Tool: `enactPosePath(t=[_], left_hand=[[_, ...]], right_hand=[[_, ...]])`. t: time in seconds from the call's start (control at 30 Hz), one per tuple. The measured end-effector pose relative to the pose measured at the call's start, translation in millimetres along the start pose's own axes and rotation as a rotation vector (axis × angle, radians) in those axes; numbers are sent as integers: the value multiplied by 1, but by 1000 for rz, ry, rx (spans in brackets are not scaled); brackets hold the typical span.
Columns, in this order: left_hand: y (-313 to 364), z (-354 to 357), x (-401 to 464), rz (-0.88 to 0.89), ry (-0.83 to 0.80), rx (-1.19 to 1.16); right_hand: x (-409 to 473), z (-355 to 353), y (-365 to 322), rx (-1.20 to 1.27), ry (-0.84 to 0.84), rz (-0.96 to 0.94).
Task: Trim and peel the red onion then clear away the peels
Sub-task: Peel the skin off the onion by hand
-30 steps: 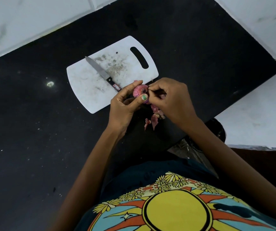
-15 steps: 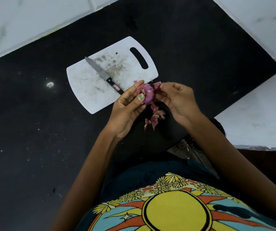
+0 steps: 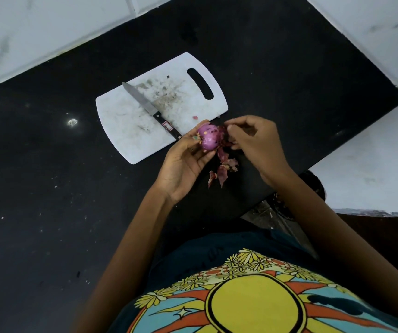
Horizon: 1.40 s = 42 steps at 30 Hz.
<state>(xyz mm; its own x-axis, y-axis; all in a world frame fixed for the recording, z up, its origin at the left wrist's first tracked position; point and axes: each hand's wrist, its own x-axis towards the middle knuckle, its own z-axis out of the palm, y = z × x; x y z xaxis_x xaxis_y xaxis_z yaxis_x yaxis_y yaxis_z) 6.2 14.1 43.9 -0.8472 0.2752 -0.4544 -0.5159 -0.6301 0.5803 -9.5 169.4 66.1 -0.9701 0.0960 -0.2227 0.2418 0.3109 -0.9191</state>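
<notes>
We hold the onion (image 3: 208, 138) in our left hand (image 3: 185, 162), fingers and thumb curled round it from below and from the left, so its glossy purple side faces up. It sits in the air just off the near right corner of the board (image 3: 130, 116), over the black counter (image 3: 48, 188). Our right hand (image 3: 253, 143) comes in from the right with its fingers curled, pinching a flap of dark red skin (image 3: 223, 131) that touches the onion's right side. More loose skin hangs below the onion between the two hands.

Just under the hands, a small heap of peels (image 3: 223, 170) lies on the counter, near its front edge.

On the white board, the knife (image 3: 150, 109) lies diagonally, blade tip toward the far left, black handle toward the onion; the handle's end is just beside our left fingertips. A tiny pink scrap (image 3: 195, 117) rests on the board near its right edge, and brownish smears mark the board's middle. White tiled walls (image 3: 36, 32) border the counter at the far side and the right.
</notes>
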Motion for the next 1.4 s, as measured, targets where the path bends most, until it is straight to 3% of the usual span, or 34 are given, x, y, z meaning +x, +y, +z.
enactPosePath(t=[0.07, 0.2, 0.53, 0.8, 0.97, 1.17, 1.4], left_hand=[[0, 3, 1, 17, 28, 31], [2, 8, -1, 66, 52, 110], [4, 3, -4, 73, 17, 92], [5, 4, -3, 53, 42, 23], [5, 5, -2, 59, 57, 5], [4, 0, -3, 7, 48, -48], [1, 3, -3, -66, 36, -158]], right_hand=[[-3, 1, -9, -6, -102, -47], [-7, 4, -17, -80, -87, -130], [-2, 2, -14, -36, -85, -112], [-4, 4, -16, 192, -65, 12], [-6, 5, -14, -2, -95, -138], [5, 2, 2, 179, -43, -31], [12, 5, 33, -6, 29, 26]])
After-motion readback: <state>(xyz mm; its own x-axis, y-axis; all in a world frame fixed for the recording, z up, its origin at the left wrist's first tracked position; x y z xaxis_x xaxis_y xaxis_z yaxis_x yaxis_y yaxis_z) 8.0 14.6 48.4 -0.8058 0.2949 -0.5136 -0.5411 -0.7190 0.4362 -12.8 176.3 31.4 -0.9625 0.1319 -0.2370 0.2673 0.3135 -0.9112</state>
